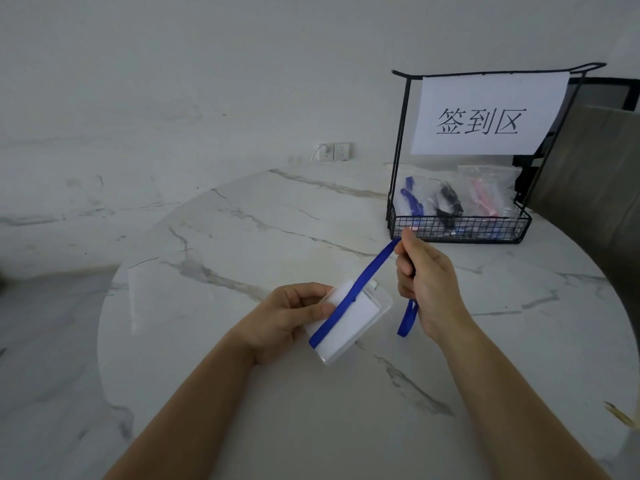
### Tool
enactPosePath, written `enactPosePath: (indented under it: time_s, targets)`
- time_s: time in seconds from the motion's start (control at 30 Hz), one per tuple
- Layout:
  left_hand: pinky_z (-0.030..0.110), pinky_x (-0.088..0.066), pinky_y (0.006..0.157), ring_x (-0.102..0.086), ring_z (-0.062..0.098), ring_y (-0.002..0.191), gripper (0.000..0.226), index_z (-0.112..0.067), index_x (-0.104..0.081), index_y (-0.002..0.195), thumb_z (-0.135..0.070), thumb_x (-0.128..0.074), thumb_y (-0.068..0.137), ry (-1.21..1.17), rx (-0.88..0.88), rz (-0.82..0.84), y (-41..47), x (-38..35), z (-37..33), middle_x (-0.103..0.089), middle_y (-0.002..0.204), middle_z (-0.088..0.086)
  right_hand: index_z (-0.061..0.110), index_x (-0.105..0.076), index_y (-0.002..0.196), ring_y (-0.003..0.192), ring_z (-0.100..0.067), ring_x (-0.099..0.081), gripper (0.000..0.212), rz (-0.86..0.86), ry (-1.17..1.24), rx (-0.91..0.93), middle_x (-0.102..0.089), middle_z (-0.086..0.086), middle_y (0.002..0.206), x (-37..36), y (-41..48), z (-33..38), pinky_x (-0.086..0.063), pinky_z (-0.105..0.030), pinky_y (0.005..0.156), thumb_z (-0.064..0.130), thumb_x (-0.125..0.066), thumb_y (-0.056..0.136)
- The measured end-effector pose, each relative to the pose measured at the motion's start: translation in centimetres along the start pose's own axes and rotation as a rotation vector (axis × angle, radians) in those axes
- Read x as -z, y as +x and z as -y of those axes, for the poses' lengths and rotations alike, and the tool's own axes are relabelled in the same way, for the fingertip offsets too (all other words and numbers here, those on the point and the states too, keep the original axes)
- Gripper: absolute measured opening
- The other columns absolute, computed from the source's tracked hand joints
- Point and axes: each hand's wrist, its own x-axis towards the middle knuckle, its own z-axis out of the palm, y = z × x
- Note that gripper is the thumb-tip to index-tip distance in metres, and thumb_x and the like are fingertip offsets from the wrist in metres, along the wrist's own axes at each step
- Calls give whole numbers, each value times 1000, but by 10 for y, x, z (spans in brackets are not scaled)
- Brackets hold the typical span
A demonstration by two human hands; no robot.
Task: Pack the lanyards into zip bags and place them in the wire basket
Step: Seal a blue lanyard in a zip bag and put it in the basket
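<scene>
My left hand (294, 315) grips a clear badge holder (360, 318) with a white card inside, held just above the table. A blue lanyard strap (349, 299) lies diagonally across the holder. My right hand (424, 282) pinches the strap's upper stretch and holds it taut toward the upper right; a loop of strap (408, 318) hangs below that hand. The black wire basket (460, 232) stands at the back right. It holds zip bags with a blue lanyard (412, 199), a black one (446, 202) and a pink one (485, 195).
The round white marble table (242, 237) carries everything. A clear zip bag (166, 296) lies flat on it at the left, hard to make out. A paper sign (485, 116) hangs on the basket's tall frame. A chair back (595, 174) stands at the right edge.
</scene>
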Motion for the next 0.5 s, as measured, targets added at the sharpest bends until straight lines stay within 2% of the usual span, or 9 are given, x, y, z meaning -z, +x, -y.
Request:
enactPosePath:
  time_s: [0.1,0.2,0.27,0.4,0.43,0.5]
  targets:
    - [27,-57,73,-69,20,85,18,-9,-70,101,-7,-63,85,-124,-58,-55,-1,1,-3,-71,99,12,18,-65,76,47,-8,-28,36,-5,-148,-80,-39,7,56,-1,4,-7,-27,-21,44,45,-55,99]
    - [26,-56,72,-68,20,83,19,-12,-66,100,-8,-69,81,-277,-88,-109,1,3,-4,-70,98,10,21,-75,86,48,-6,-36,36,138,-422,-119,-47,8,64,-2,2,-17,-32,-21,50,51,-58,96]
    - [28,-57,72,-69,19,85,28,-12,-61,103,-9,-75,79,-356,-111,-154,2,4,-7,-71,100,9,25,-77,90,45,-1,-40,33,213,-573,-41,-50,12,62,-6,0,-25,-33,-20,53,48,-55,98]
    - [28,-58,69,-69,20,86,13,-14,-57,99,-13,-59,86,-407,-154,-316,1,12,-11,-71,99,7,30,-75,103,48,-4,-41,30,371,-793,128,-49,17,47,-18,-9,-40,-33,-23,56,37,-46,105]
    - [28,-58,69,-69,21,86,9,-14,-57,95,-12,-59,86,-414,-160,-348,2,15,-11,-70,98,7,31,-74,106,51,-5,-44,29,408,-804,134,-52,17,51,-21,-12,-42,-37,-25,58,38,-46,105]
    - [28,-58,68,-67,21,85,9,-16,-57,89,-12,-63,83,-418,-162,-408,3,19,-9,-69,96,8,28,-72,112,65,-14,-59,33,479,-905,169,-68,8,72,-26,-17,-47,-49,-32,70,43,-43,104]
